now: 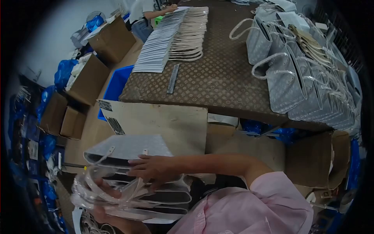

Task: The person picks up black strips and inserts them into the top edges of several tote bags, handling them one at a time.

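A bundle of grey-white handbags [128, 146] lies in front of my body, their dark openings turned toward me. Their pale handles [132, 195] are wrapped in clear plastic and bunched at the left. My left hand [107, 191] grips the bundle at the plastic-wrapped handles, its fingers partly hidden by the plastic. Across the bag openings lies my right hand [154, 168], fingers stretched out and apart, touching the bags near a handle strap.
A brown patterned table [226, 78] carries a row of flat bag pieces with handles [163, 43], a metal ruler [173, 79] and several finished handbags [286, 84]. Cardboard boxes [91, 78] and a blue bin [117, 87] stand left. Another person [142, 19] is at the far end.
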Action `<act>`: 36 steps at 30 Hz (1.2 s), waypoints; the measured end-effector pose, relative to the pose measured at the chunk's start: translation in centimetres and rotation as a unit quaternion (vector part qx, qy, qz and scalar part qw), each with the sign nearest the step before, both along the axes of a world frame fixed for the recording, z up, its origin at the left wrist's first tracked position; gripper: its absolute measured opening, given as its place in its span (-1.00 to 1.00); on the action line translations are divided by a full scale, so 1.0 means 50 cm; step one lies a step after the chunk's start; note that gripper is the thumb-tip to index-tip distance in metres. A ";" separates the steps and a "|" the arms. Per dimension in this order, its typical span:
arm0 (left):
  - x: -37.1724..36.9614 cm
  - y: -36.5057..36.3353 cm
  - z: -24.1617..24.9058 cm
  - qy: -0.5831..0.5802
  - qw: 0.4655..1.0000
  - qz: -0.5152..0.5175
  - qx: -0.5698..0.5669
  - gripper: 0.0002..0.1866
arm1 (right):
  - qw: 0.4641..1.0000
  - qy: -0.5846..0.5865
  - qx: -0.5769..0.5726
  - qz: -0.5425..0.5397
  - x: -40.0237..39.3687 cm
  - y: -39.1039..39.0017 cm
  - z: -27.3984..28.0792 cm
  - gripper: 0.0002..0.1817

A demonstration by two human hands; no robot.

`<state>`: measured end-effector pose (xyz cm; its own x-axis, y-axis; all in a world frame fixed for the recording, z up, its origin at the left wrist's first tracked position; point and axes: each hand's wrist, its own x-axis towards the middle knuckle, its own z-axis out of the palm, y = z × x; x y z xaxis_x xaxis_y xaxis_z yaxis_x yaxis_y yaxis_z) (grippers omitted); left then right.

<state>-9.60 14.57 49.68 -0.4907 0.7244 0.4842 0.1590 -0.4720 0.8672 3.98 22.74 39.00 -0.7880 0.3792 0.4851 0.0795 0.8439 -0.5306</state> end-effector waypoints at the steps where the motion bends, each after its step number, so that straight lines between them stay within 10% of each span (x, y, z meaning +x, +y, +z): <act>1: 0.048 0.018 0.039 0.020 0.999 -0.004 0.029 -0.33 | 0.998 0.063 0.002 0.026 0.031 -0.002 0.020 -0.28; 5: 0.225 0.088 0.181 0.071 0.988 -0.085 0.112 -0.39 | 0.979 0.080 -0.144 0.121 0.184 -0.011 0.080 -0.46; 11: 0.444 0.262 0.353 0.066 0.918 -0.386 0.068 -0.48 | 0.904 0.333 0.065 -0.260 0.401 0.020 0.183 -0.65; 13: 0.507 0.329 0.358 0.033 0.874 -0.485 -0.004 -0.51 | 0.882 0.386 -0.063 -0.261 0.459 0.048 0.204 -0.70; 16: 0.554 0.472 0.355 -0.030 0.655 -0.736 -0.168 -0.55 | 0.828 0.451 -0.202 -0.264 0.531 0.078 0.212 -0.69; 19: 0.659 0.546 0.323 -0.049 0.702 -0.696 -0.143 -0.52 | 0.777 0.521 -0.193 -0.297 0.603 0.129 0.198 -0.66; 20: 0.661 0.636 0.312 0.000 0.547 -0.825 -0.143 -0.46 | 0.740 0.572 -0.176 -0.306 0.624 0.153 0.192 -0.65; 25: 0.709 0.843 0.182 -0.079 0.539 -0.828 -0.134 -0.47 | 0.673 0.655 -0.167 -0.301 0.801 0.225 0.087 -0.58; 27: 0.713 0.826 0.118 -0.131 0.704 -0.689 -0.108 -0.49 | 0.686 0.649 -0.186 -0.273 0.861 0.200 0.031 -0.55; 31: 0.735 0.817 0.141 -0.100 0.600 -0.787 -0.108 -0.53 | 0.710 0.597 -0.190 -0.322 0.857 0.210 0.055 -0.48; 36: 0.780 0.795 0.145 -0.041 0.669 -0.739 -0.063 -0.53 | 0.779 0.599 -0.137 -0.123 0.884 0.273 0.064 -0.50</act>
